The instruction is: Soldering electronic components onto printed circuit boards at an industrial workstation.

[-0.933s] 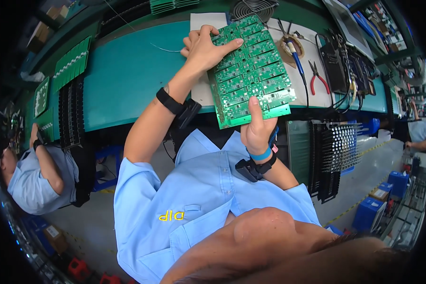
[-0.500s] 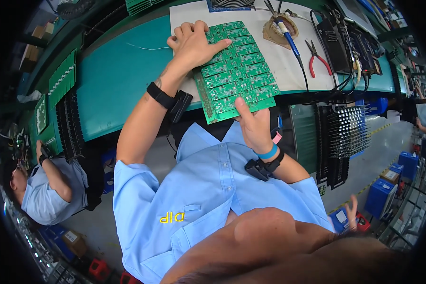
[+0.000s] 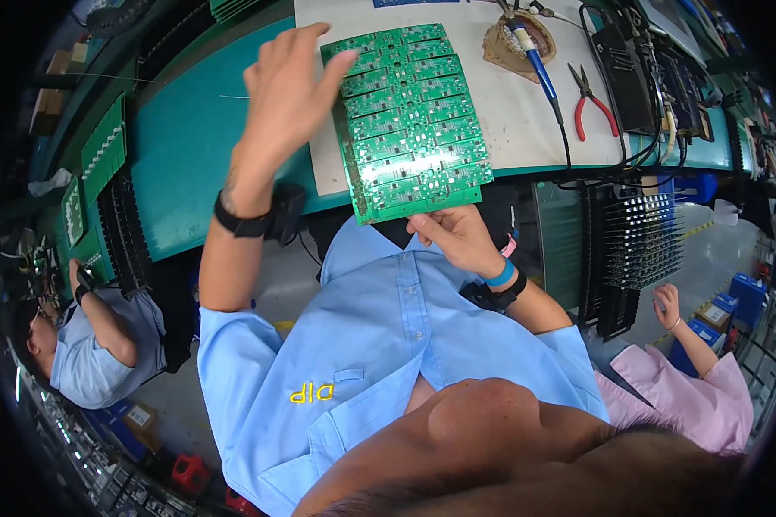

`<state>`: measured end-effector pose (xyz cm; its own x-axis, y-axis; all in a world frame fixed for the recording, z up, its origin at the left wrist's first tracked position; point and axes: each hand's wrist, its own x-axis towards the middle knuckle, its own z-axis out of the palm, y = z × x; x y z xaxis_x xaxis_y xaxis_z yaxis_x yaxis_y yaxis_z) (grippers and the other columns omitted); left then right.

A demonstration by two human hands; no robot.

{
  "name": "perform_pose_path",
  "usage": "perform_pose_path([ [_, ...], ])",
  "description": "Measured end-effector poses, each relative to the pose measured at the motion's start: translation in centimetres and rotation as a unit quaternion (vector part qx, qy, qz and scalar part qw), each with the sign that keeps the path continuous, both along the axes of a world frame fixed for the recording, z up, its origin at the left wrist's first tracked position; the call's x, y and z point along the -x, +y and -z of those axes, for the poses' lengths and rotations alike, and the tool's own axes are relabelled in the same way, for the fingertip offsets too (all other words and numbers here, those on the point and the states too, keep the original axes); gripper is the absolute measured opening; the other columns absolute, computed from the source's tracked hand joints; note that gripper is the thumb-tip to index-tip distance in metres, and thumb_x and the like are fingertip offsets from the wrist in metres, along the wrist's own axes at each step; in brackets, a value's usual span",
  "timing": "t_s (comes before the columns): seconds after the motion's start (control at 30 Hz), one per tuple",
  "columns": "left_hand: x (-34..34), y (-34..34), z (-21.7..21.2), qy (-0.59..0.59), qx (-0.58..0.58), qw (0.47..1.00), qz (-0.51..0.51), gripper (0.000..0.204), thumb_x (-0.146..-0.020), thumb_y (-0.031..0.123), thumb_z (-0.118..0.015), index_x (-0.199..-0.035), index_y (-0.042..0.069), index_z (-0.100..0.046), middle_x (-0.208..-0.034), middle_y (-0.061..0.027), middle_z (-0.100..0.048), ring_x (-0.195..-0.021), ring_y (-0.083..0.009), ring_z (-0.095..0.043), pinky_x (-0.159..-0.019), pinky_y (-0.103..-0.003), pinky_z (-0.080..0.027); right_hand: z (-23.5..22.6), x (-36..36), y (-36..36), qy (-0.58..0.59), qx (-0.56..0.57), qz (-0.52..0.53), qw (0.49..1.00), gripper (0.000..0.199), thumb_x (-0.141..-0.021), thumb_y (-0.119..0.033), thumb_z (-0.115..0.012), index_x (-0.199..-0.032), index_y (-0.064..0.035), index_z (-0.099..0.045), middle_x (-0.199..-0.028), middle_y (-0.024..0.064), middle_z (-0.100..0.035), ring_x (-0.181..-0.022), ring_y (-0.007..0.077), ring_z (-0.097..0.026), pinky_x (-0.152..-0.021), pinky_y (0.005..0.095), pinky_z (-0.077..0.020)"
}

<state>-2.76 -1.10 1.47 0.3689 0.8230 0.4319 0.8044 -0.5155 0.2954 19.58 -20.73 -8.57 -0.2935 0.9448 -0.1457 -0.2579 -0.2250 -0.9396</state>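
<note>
— Since the earlier frame, what has moved?
— Left hand (image 3: 289, 90) has lifted off the green circuit board panel (image 3: 409, 116); its fingers are now spread apart, hovering just left of the panel's top corner.
— So who holds the panel?
— Right hand (image 3: 457, 237) alone, fingers pinched together on the panel's near edge, probably to keep it tilted toward the face for a look.
— Where is the panel?
— Over the white mat (image 3: 509, 121), near end jutting past the bench edge. Red pliers (image 3: 588, 103) and a blue-handled soldering iron (image 3: 535, 56) lie right of the panel.
</note>
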Motion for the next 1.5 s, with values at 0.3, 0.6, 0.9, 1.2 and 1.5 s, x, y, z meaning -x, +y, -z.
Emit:
perform_pose_path([
  [0.3,6.4,0.1,0.7,0.086,0.048,0.995,-0.005,0.023,-0.089,0.008,-0.072,-0.111,0.004,-0.072,-0.109,-0.0149,-0.070,-0.099,-0.0343,-0.064,-0.083,-0.044,-0.053,-0.5,0.3,1.0,-0.040,0.015,0.008,0.999,0.018,-0.104,-0.017,-0.065,-0.109,-0.0008,-0.071,-0.087,0.0058,-0.074,-0.070,0.0067,-0.062,-0.061,0.0234,-0.0494],
  [0.6,5.5,-0.7,-1.4,0.023,0.043,0.999,-0.009,0.012,-0.094,0.010,-0.069,-0.103,0.002,-0.070,-0.093,-0.0144,-0.069,-0.078,-0.0308,-0.066,-0.070,-0.039,-0.053,-6.3,-5.2,2.1,-0.165,-0.055,-0.104,0.979,0.028,-0.108,-0.025,-0.058,-0.112,0.0002,-0.069,-0.084,0.0062,-0.072,-0.061,0.0066,-0.055,-0.055,0.0216,-0.0436],
  [0.9,-0.6,0.5,-2.1,-0.112,0.117,0.981,0.111,0.010,-0.095,0.012,-0.070,-0.099,0.002,-0.070,-0.087,-0.0117,-0.066,-0.070,-0.0284,-0.064,-0.063,-0.037,-0.050,-7.2,-7.0,9.2,0.334,0.055,0.286,0.896,0.049,-0.112,-0.037,-0.047,-0.150,-0.0060,-0.043,-0.129,0.0140,-0.061,-0.090,0.0148,-0.058,-0.076,0.0274,-0.0507],
  [1.2,-2.4,4.2,-0.2,-0.075,0.140,0.976,0.149,0.009,-0.092,0.012,-0.072,-0.095,0.004,-0.074,-0.086,-0.0100,-0.065,-0.072,-0.0285,-0.064,-0.065,-0.038,-0.051,-5.9,-7.7,9.9,0.176,-0.110,0.407,0.890,0.046,-0.112,-0.030,-0.048,-0.150,-0.0059,-0.042,-0.127,0.0163,-0.062,-0.098,0.0164,-0.059,-0.080,0.0306,-0.0506],
  [1.5,-2.1,4.4,1.1,-0.086,0.060,0.978,0.181,0.008,-0.088,0.010,-0.076,-0.093,0.005,-0.074,-0.085,-0.0087,-0.065,-0.079,-0.0292,-0.067,-0.067,-0.040,-0.054,-3.9,-11.5,6.2,-0.254,-0.258,0.441,0.821,0.034,-0.106,-0.013,-0.059,-0.135,0.0025,-0.050,-0.099,0.0167,-0.064,-0.082,0.0200,-0.060,-0.075,0.0372,-0.0515],
])
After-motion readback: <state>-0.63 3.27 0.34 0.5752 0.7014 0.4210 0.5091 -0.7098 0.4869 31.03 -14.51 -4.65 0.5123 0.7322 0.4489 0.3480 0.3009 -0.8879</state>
